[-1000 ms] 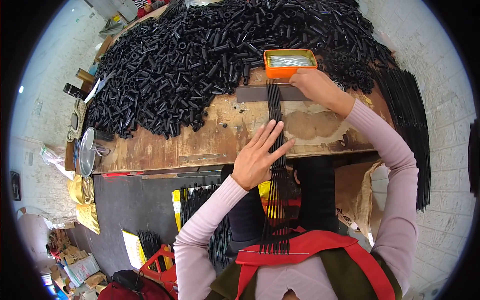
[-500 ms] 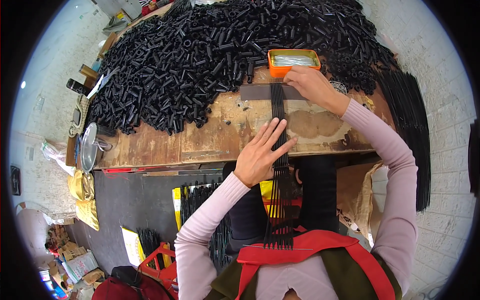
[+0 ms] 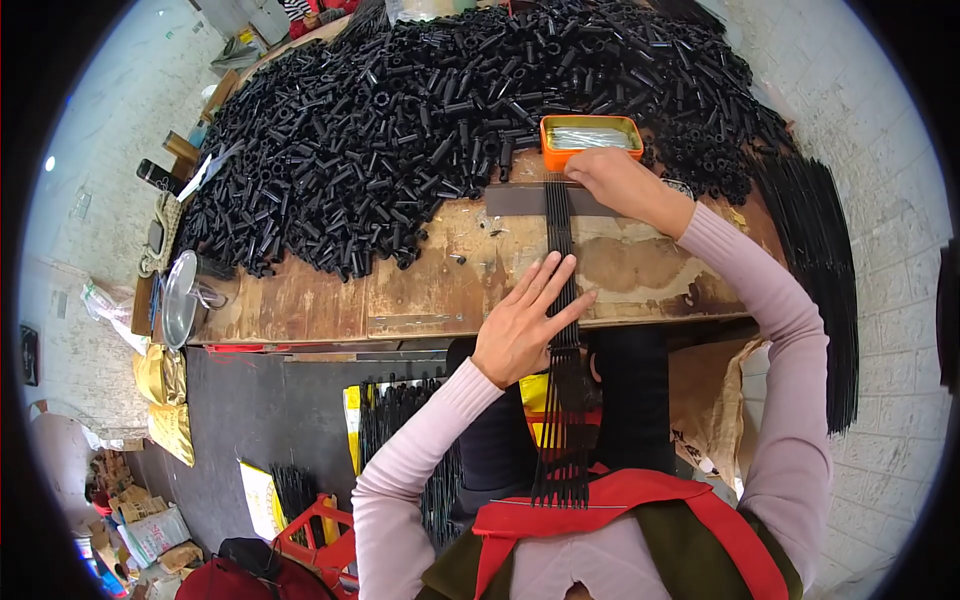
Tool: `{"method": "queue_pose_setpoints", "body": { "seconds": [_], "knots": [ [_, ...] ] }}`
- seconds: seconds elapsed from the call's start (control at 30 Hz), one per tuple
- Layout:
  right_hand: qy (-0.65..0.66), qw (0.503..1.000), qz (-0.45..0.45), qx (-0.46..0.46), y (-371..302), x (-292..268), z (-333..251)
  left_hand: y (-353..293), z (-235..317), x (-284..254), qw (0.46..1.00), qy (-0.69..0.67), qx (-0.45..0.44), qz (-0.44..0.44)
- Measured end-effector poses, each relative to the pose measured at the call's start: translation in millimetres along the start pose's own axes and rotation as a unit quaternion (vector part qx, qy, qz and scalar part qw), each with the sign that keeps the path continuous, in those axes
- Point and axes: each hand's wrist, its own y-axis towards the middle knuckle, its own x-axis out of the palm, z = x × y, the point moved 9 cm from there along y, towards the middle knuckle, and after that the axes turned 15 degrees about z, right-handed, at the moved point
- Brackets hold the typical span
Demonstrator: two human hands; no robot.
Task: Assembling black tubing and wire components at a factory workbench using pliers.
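A row of thin black rods [image 3: 560,236] runs from the table over its front edge and down to my lap. Across them, palm down with fingers spread, my left hand [image 3: 526,320] presses them near that edge. My right hand [image 3: 622,186] is pinched closed at their far ends; whatever its fingertips hold is hidden. Under the far part of the rods lies a flat dark grey strip [image 3: 512,201]. Just beyond my right hand stands an orange box [image 3: 560,160] with thin silvery metal pins [image 3: 592,137] inside.
A large heap of black tubular parts [image 3: 370,150] covers the table's far side. Long black rods [image 3: 825,270] hang over its right edge. At the left edge stands a round clear dish [image 3: 180,298]. A thin metal rod [image 3: 520,502] lies across my red apron [image 3: 640,490].
The view has shifted slightly, so the table sits lower in the picture. My right fingers are curled in more tightly at the rods' far ends. My left hand stays flat on the rods.
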Motion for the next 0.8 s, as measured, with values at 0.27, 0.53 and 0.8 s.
{"method": "queue_pose_setpoints", "body": {
  "seconds": [0.27,0.53,0.8],
  "knots": [
    [0.006,0.999,-0.047,0.014,-1.3,-0.8,2.6,0.5,-1.3,-1.0,1.0,-0.009,-0.003,-0.004],
    [-0.129,0.99,0.014,0.06,45.8,-26.5,58.0,2.1,0.5,-4.5,1.0,-0.021,-0.006,0.016],
    [-0.056,0.968,-0.106,0.221,40.7,-10.7,103.1,1.6,3.7,-3.8,0.999,-0.023,-0.001,0.028]
  ]
}}
